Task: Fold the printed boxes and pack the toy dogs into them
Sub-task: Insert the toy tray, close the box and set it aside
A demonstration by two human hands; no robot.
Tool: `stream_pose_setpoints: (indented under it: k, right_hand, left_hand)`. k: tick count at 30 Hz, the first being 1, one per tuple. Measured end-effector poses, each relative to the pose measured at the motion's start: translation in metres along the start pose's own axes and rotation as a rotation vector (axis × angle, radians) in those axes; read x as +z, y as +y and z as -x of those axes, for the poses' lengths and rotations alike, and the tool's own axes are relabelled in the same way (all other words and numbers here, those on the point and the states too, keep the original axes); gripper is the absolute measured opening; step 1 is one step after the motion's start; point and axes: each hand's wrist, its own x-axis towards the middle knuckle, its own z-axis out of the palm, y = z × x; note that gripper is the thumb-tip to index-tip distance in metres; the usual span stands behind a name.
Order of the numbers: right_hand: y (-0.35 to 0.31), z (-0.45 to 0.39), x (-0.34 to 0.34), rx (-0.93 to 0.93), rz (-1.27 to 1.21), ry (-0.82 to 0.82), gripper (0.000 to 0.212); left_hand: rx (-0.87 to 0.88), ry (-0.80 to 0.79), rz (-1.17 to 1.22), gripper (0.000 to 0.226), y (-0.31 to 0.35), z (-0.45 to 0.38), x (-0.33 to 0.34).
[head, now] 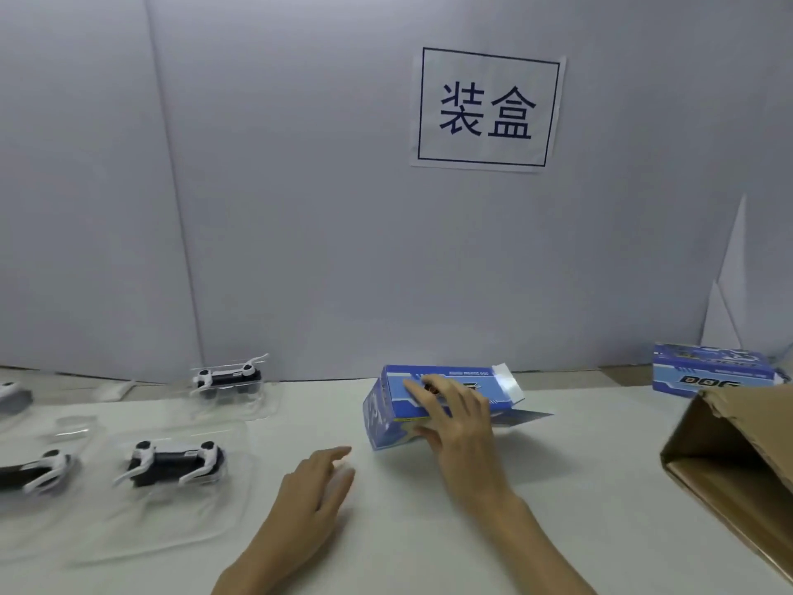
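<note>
- While the right hand (pixel 457 423) grips the blue printed box (pixel 397 416) near the surface's (pixel 429 530) far edge, fingers (pixel 418 390) curl over its top, thumb below.
- Left hand (pixel 315 483) hovers open, holding nothing.
- Toy dogs (pixel 176 461) lie in clear trays (pixel 128 521) at the left edge.

Printed box (pixel 399 416): blue, pale-blue panels. Toy dogs (pixel 174 461) left of it: black bodies, white legs. Carton (pixel 729 448) right of it: brown.
</note>
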Motion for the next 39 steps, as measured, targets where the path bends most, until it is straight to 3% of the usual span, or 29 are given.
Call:
stream_pose_setpoints:
  k: [3,5,7,9,12,16,18,21,25,27,30,33,36,39]
  right_hand:
    - [-0.021,0.005,-0.001,-0.009,-0.098,-0.016,0.069]
    - [-0.03,0.003,-0.004,-0.089,-0.146,-0.044,0.067]
    - [-0.036,-0.001,-0.009,-0.192,-0.168,-0.059,0.063]
    - [-0.04,-0.004,-0.013,-0.157,-0.19,-0.06,0.064]
    - [-0.041,-0.003,-0.017,0.255,-0.445,-0.063,0.065]
    - [-0.043,-0.008,-0.024,0.928,-1.105,-0.023,0.046]
    - [-0.039,-0.01,-0.026,1.088,-1.286,-0.09,0.063]
    - [-0.033,-0.008,-0.024,1.18,-1.258,-0.108,0.071]
    - [-0.02,-0.009,-0.025,1.248,-1.357,-0.065,0.061]
    - [-0.019,-0.01,-0.031,1.17,-1.382,-0.162,0.065]
    - [-0.028,-0.008,-0.031,1.09,-1.427,-0.279,0.068]
    - [-0.041,-0.005,-0.028,1.003,-1.48,-0.38,0.076]
    - [-0.043,-0.004,-0.028,0.952,-1.45,-0.419,0.08]
    - [-0.04,-0.002,-0.025,0.976,-1.386,-0.409,0.059]
  left_hand:
    - [-0.12,0.15,0.46,0.063,0.011,-0.003,-0.014]
    - [-0.013,0.214,0.475,0.104,0.015,-0.004,-0.021]
    - [0.124,0.276,0.421,0.105,0.021,-0.005,-0.022]
    - [0.198,0.355,0.382,0.085,0.026,-0.007,-0.017]
    - [0.25,0.47,0.234,0.078,0.026,-0.008,-0.014]
    - [0.49,0.478,-0.095,0.073,0.02,-0.008,-0.01]
    - [0.604,0.444,-0.202,0.069,0.024,-0.009,-0.002]
    - [0.673,0.382,-0.217,0.07,0.033,-0.008,0.003]
    - [0.448,0.312,0.185,0.059,0.047,0.0,0.0]
    - [0.169,0.339,0.408,0.046,0.052,-0.006,-0.008]
    - [-0.207,0.151,0.727,0.041,0.057,-0.012,-0.018]
    - [-0.238,0.163,0.899,0.066,0.048,-0.005,-0.015]
    - [-0.242,0.17,0.915,0.073,0.044,-0.004,-0.018]
    - [-0.259,0.045,0.906,0.078,0.051,0.0,-0.021]
